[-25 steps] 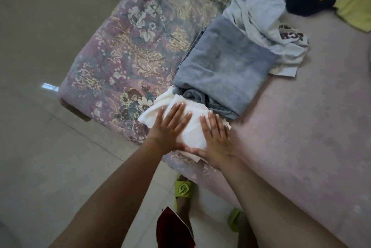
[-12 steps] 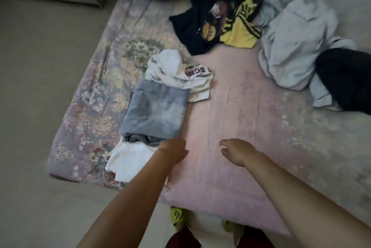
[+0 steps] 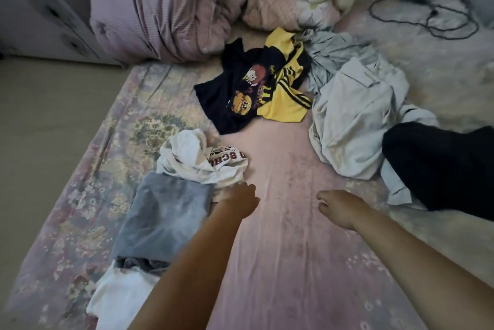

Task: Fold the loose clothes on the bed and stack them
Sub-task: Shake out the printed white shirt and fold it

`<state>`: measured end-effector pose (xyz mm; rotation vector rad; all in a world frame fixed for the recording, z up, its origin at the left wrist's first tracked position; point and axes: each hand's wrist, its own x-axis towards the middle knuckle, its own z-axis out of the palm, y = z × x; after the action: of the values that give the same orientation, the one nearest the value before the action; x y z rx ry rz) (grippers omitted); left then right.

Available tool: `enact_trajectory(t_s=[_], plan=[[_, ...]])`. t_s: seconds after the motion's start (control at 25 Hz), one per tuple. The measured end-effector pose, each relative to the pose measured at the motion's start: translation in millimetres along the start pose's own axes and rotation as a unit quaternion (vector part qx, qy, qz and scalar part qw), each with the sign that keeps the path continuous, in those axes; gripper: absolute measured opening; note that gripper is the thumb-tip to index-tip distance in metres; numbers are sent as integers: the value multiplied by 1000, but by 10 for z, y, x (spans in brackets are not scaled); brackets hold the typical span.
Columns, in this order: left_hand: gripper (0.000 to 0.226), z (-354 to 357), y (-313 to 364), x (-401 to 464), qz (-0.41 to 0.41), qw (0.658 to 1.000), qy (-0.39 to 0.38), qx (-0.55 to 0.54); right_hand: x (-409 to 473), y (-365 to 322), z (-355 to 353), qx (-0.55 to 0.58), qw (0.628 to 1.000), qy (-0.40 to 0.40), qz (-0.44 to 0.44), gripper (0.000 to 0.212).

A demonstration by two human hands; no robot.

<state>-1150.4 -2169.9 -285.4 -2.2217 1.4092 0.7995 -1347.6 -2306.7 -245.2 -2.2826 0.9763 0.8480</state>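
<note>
Lower left, a folded grey garment [image 3: 163, 214] lies done; loose clothes [image 3: 352, 121] at upper right await; left hand [image 3: 239, 196] and right hand [image 3: 338, 208] hover, fingers loosely curled, holding nothing.

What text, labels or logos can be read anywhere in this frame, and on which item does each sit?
"SCHO", red block letters, cut off by folds at both ends: on the crumpled white shirt beside the folded grey garment.
Small yellow script on the dark cartoon-print shirt, near its yellow striped part: too small to read.
Nothing else carries legible text.
</note>
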Motion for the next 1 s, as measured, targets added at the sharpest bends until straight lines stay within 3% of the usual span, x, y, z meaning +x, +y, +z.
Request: enact_trajectory(t_s=[0.12, 0.32, 0.44, 0.52, 0.56, 0.64, 0.72, 0.76, 0.88, 1.0], plan=[[59, 735, -44, 455, -15, 999, 27, -28, 655, -25, 278, 0, 1000, -11, -19, 36], [59, 2373, 0, 437, 30, 957, 237, -164, 1599, -165, 872, -35, 997, -9, -74, 38], [62, 2722, -70, 513, 31, 933, 320, -163, 1998, -498, 1053, -42, 984, 44, -168, 39], [62, 2718, -80, 554, 35, 930, 332, -156, 2185, -841, 1078, -21, 974, 88, -206, 47], [61, 2701, -80, 551, 35, 927, 336, -159, 2270, -1035, 1093, 22, 975, 112, -188, 52], [60, 2689, -67, 551, 31, 921, 355, -155, 2405, -1377, 1102, 216, 962, 154, -69, 52], [60, 2682, -69, 544, 30, 917, 370, -146, 2542, -1591, 1122, 407, 900, 150, 44, 34], [59, 2680, -79, 555, 29, 916, 375, -142, 2587, -1614, 1128, 422, 889, 160, 70, 21], [60, 2718, -90, 578, 29, 914, 382, -130, 2610, -1321, 1030, 378, 888, 241, 104, 12], [61, 2755, -80, 578, 35, 912, 385, -135, 2465, -603, 852, 335, 882, 296, 149, 21]])
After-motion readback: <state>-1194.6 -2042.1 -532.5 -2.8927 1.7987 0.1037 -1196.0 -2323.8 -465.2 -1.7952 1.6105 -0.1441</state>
